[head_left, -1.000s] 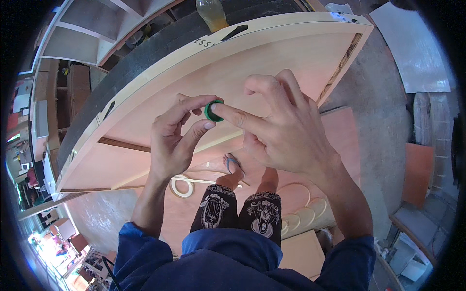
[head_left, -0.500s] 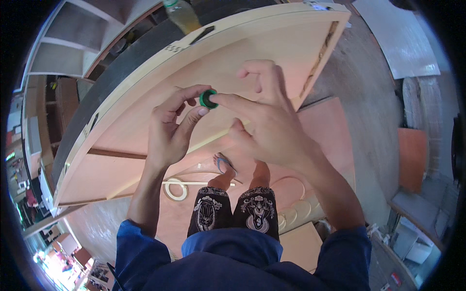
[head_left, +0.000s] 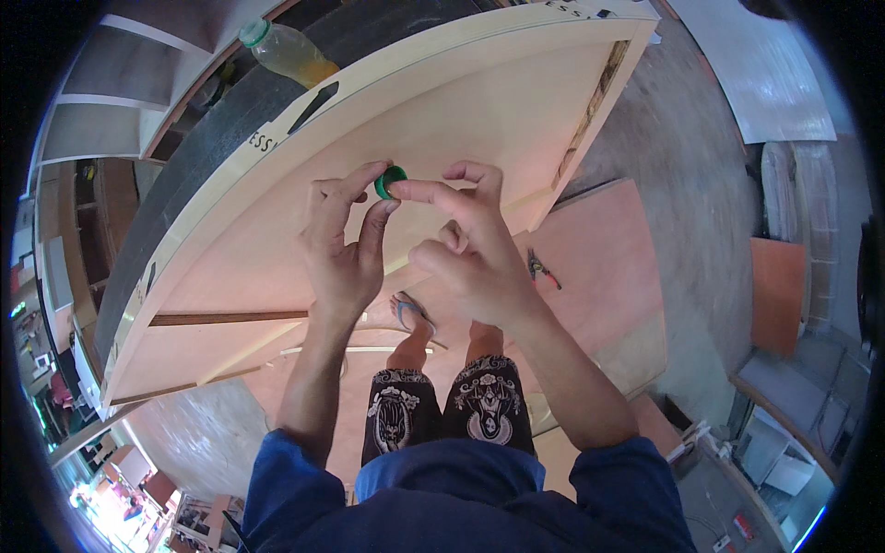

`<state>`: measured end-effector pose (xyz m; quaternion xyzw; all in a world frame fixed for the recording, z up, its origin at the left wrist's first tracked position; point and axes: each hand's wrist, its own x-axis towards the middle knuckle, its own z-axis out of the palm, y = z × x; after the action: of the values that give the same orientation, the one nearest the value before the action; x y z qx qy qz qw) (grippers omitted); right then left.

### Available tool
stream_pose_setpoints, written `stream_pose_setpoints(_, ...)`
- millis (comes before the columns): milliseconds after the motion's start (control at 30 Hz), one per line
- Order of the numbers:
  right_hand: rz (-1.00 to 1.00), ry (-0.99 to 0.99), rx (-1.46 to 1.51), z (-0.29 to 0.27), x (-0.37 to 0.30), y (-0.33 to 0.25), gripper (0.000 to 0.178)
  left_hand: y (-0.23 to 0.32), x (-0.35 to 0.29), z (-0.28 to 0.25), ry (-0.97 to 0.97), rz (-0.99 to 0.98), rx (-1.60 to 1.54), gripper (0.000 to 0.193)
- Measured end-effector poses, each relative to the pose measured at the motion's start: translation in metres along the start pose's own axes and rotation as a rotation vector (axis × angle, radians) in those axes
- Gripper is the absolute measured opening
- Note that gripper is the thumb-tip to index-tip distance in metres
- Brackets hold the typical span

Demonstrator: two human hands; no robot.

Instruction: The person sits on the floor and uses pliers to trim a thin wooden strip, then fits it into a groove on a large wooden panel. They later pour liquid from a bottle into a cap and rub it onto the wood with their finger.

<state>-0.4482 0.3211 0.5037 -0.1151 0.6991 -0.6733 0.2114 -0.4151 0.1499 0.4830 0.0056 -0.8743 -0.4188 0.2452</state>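
My left hand [head_left: 343,244] pinches a small green cap [head_left: 381,185] between thumb and index finger, the cap's hollow side turned toward my right hand. The index finger of my right hand [head_left: 477,247] reaches out and its tip is at the inside of the cap. Its other fingers are bent and apart, holding nothing. Both hands are above a large pale wooden panel [head_left: 442,129] with a raised rim and a crosspiece. Beyond that rim, a clear plastic bottle [head_left: 288,55] with some yellow liquid and a green top lies tilted on a dark surface.
Pliers with red handles [head_left: 546,270] lie on a plywood sheet [head_left: 608,249] at the right. My feet are on the sheet below the panel. Shelving [head_left: 129,55] stands at the far left. A reddish-brown board [head_left: 776,295] leans at the far right.
My view has shifted, and the bottle now appears further left. The pliers have come into sight beside my right arm. My right hand has turned a little, its index finger still at the cap.
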Motion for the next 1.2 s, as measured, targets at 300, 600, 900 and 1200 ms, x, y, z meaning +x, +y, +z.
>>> stream_pose_setpoints(300, 0.271, -0.100, 0.915, 0.025, 0.063, -0.001, 0.050, -0.017, 0.002, 0.019, 0.454, -0.279, 0.024, 0.039)
stream_pose_setpoints(600, 0.315, -0.017, 1.110, 0.022, 0.089, -0.007, 0.045, -0.018, -0.002, 0.024, 0.699, -0.350, -0.200, 0.039)
stream_pose_setpoints(900, 0.230, 0.218, 1.117, -0.032, 0.097, -0.012, 0.054, 0.010, -0.031, -0.019, 0.780, -0.406, -0.259, 0.042)
stream_pose_setpoints(1200, 0.491, 0.238, 1.225, 0.106, 0.055, -0.030, 0.077, 0.043, -0.051, -0.091, 0.858, -0.186, -0.148, 0.037)
